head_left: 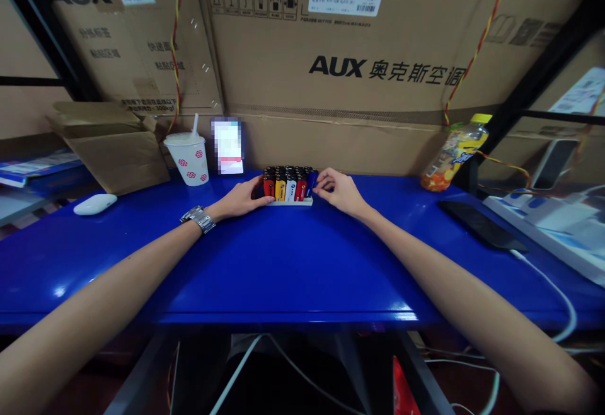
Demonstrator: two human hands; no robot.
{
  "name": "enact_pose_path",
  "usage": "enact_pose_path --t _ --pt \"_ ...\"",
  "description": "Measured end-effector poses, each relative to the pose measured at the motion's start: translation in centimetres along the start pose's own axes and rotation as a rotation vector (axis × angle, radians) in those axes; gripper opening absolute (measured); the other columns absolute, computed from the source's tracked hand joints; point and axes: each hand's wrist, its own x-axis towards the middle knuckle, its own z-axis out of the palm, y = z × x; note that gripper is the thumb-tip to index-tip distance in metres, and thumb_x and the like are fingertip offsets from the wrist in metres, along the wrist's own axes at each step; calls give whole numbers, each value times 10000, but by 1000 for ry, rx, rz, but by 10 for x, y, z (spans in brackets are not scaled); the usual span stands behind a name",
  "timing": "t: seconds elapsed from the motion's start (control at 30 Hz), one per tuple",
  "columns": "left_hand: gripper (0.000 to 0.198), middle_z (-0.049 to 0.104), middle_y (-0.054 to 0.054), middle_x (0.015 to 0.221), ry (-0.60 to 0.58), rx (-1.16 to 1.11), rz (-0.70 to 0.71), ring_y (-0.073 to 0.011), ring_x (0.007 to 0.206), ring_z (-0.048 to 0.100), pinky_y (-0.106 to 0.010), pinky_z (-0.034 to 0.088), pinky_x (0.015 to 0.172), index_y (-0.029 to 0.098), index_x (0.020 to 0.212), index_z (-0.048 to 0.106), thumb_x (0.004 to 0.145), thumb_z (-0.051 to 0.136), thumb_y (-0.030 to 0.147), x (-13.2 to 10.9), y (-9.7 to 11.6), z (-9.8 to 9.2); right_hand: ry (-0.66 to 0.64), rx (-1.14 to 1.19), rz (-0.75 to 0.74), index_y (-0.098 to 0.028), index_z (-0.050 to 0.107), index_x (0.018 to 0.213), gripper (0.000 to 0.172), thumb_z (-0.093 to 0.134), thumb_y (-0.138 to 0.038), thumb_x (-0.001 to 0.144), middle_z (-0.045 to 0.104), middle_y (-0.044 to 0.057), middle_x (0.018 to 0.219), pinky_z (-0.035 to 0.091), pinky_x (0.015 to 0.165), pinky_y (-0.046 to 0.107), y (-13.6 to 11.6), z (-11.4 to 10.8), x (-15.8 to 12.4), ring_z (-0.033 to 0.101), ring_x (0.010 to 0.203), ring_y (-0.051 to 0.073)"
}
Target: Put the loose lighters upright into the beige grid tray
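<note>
A shallow white tray [302,202] at the far middle of the blue table holds several rows of upright lighters. Red, yellow, white and red ones make up the front row, such as the white lighter [290,190]. My left hand [243,198] grips the tray's left end, thumb along the front and fingers behind the red lighter [269,188]. At the right end a dark blue lighter [311,182] leans, its top tilted to the right. My right hand [341,191] pinches this lighter between thumb and fingers; the fingertips are partly hidden.
Behind stand AUX cartons [378,119]. A paper cup with straw [190,160], a lit phone [229,147] and a white mouse [95,204] are at left. A drink bottle [454,153], a black phone [482,225] and its white cable [551,283] lie right.
</note>
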Motion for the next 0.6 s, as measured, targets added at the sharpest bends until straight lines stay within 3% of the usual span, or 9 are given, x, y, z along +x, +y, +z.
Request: enact_pose_path --t 0.23,0.6 --pt "750 570 -160 1355 7 21 -15 -305 1170 587 -415 465 966 132 1407 416 811 555 566 0 2 0 8 -145 -51 -186 513 746 258 662 -396 738 612 12 632 399 563 280 2 -3 0 545 563 134" --pt "724 565 -166 1358 22 29 19 -303 1192 574 -413 469 962 128 1401 426 817 552 537 -1 2 1 24 -215 -217 -203 521 953 164 496 -346 878 541 -35 602 388 603 275 2 -7 -2 454 528 114"
